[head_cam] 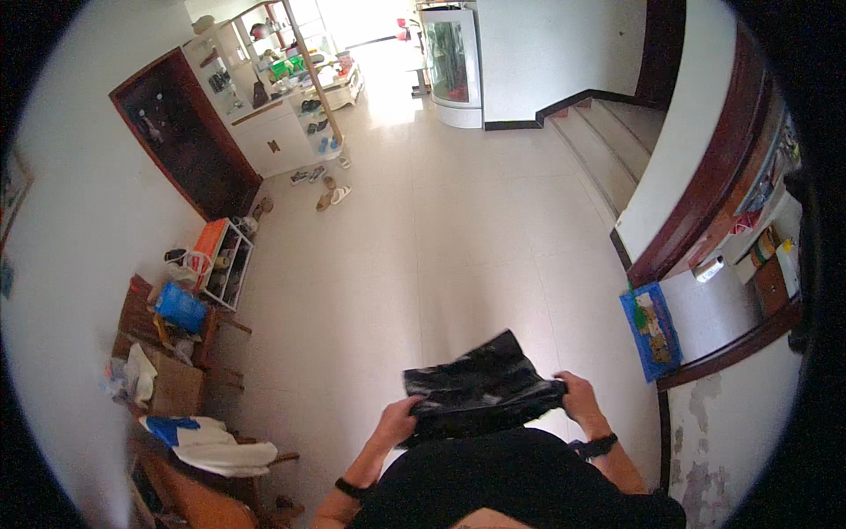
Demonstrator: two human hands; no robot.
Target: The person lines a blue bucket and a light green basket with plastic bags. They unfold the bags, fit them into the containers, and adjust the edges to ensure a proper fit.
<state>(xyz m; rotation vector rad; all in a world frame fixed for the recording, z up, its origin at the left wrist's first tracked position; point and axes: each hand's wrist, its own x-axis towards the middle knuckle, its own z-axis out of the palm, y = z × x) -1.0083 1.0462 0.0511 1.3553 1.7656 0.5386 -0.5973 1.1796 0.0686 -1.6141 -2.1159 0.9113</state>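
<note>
Stretched between my two hands, in front of my body, is a black, slightly glossy sheet (pixel 479 383), which looks like a plastic bag or thin fabric; I cannot tell which. My left hand (pixel 398 421) grips its left edge, with the thumb on top. Its right end is bunched in my right hand (pixel 579 399). The far edge of the sheet rises to a corner and hangs above the tiled floor (pixel 476 264). Its near edge lies close to my black shirt.
On the left stand a white shoe rack (pixel 238 268), a blue container (pixel 180 307), a cardboard box (pixel 177 383) and wooden furniture with a white cloth (pixel 221 453). Shoes (pixel 327 198) lie further off. A blue mat (pixel 654 334) lies by the right doorway, below the stairs (pixel 601 142).
</note>
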